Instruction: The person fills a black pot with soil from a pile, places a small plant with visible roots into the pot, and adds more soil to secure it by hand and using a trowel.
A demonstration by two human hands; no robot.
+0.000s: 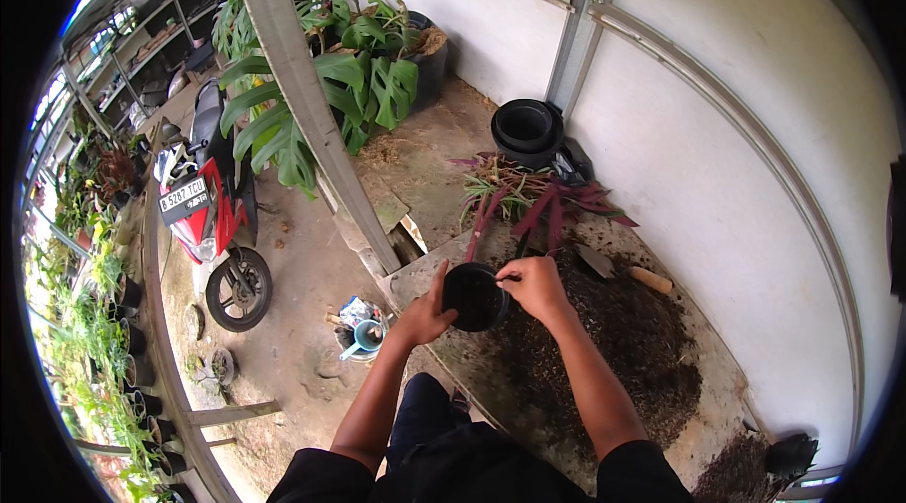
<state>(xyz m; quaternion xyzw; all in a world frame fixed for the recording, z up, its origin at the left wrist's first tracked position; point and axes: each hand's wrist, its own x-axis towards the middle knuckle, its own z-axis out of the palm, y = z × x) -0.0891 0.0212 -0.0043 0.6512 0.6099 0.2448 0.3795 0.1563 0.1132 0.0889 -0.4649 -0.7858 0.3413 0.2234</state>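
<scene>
A round black plant pot (473, 301) stands at the near left edge of the work surface, its mouth towards me and its inside dark. My left hand (426, 315) grips it from the left, index finger stretched along the outside and thumb over the rim. At the right rim, the thumb and fingers of my right hand (532, 283) are pinched together; whether a small dark bit is also between them is hard to see. Dark potting soil (616, 340) is heaped to the right. Just beyond the pot lie uprooted plants with purple and striped leaves (541, 202).
A trowel (594, 261) with a wooden handle (651, 280) rests on the soil's far side. Stacked black pots (525, 128) stand by the white wall panel (708, 149). A slanted post (297, 78) rises at left. On the floor are a bucket with a blue dipper (367, 337) and a motorcycle (212, 206).
</scene>
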